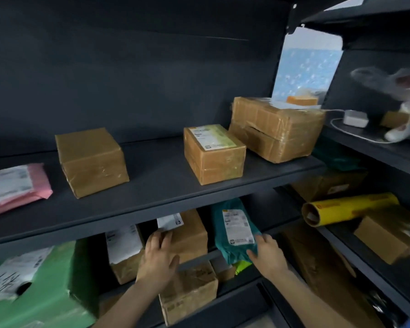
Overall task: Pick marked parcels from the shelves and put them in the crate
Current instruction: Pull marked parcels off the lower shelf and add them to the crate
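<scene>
Reach favours the right hand (269, 253): its grip is closed on the near end of the teal parcel (237, 227), which leans on the lower shelf (199, 258), long axis running away into the rack. Left of the teal parcel, the left hand (158, 254) rests flat, fingers spread, on a brown box (191, 235).

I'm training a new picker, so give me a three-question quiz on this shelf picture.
1. True or false: the right hand touches the teal mailer.
2. Which lies at the left end of the upper shelf? A: pink mailer. B: yellow roll. C: green box.
3. Fill in: the left hand rests on a ____ box.
Key: 1 true; 2 A; 3 brown.
</scene>
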The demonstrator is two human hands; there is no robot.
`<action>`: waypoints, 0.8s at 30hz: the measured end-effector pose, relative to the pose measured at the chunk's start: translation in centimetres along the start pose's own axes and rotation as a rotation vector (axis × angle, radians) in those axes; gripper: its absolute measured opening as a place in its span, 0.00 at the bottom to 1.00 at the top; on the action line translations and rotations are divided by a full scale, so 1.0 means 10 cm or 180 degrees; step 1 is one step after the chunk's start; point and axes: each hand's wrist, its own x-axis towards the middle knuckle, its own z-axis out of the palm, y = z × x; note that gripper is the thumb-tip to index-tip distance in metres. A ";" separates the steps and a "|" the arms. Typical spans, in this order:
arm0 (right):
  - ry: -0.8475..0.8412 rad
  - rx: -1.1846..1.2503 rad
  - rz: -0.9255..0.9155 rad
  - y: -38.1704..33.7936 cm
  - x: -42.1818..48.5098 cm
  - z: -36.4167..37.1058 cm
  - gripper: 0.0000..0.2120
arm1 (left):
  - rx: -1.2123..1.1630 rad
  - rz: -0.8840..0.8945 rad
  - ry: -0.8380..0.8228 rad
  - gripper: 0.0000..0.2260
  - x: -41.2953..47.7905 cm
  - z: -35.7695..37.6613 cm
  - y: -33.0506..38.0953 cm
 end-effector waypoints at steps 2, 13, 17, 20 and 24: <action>-0.0067 -0.0007 -0.0055 0.04 0.18 0.02 0.24 | -0.0021 -0.0171 -0.0030 0.29 0.05 0.01 -0.02; -0.0465 0.0723 -0.0471 0.18 0.77 0.18 0.25 | -0.0329 -0.0674 -0.0202 0.32 0.29 0.19 0.30; -0.0363 0.0755 -0.0703 0.44 0.86 0.09 0.18 | -0.0463 -0.0653 -0.0177 0.31 0.23 0.32 0.63; -0.0272 0.0806 -0.0567 0.68 0.99 -0.02 0.16 | -0.0566 -0.0697 -0.0199 0.30 0.19 0.41 0.80; -0.0347 0.0704 -0.0533 0.75 1.07 -0.12 0.14 | -0.0599 -0.0805 -0.0231 0.30 0.17 0.41 0.91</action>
